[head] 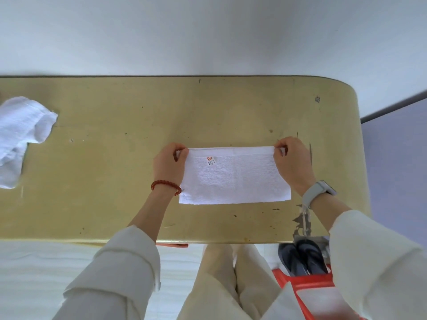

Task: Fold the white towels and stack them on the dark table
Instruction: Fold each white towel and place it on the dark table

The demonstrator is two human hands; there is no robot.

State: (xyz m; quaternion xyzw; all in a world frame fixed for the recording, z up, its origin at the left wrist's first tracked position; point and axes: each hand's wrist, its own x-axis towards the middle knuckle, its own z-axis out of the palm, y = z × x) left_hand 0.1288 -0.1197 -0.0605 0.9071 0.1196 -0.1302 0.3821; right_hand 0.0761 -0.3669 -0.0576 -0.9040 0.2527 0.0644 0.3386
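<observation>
Cream sleeves at 6 o'clock, both hands on towel.
Left hand [167,163], red bead bracelet [165,186] at wrist, pinching far-left corner of flat white rectangular terry towel [235,179]; right hand [292,162], pale wristwatch [317,192], pinching far-right corner. Towel centred on scuffed yellow-olive table [115,158]. Crumpled white towel [20,135] at 9 o'clock.

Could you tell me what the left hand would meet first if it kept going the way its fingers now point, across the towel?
The left hand, pinching the folded towel's far left corner, points right along its far edge; it would probably meet the right hand first.
</observation>
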